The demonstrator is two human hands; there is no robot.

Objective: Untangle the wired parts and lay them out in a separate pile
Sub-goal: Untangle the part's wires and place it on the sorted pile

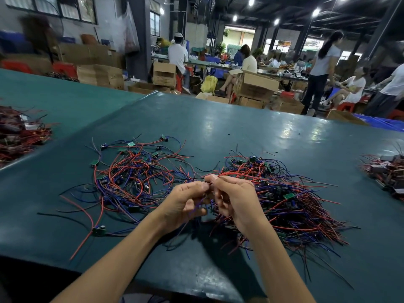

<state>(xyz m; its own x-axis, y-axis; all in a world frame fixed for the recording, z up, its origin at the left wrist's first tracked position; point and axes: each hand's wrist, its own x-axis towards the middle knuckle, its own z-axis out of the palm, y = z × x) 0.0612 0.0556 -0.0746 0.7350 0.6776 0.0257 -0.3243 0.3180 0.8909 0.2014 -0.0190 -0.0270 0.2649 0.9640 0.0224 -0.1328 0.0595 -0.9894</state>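
Two heaps of small green circuit boards with red, blue and black wires lie on the green table [251, 127]. The dense tangled heap [290, 200] is on the right, the looser spread-out pile [135, 171] on the left. Between them, above the table, my left hand [185, 204] and my right hand [231, 197] meet fingertip to fingertip. Both pinch one wired part [207, 189]; its blue wire hangs down by my left palm. The part itself is mostly hidden by my fingers.
Another heap of red-wired parts [19, 136] sits at the far left and one more [387, 171] at the right edge. A single loose board with red wire [98, 230] lies near the front left. Behind the table are cardboard boxes [255, 86] and several people at work.
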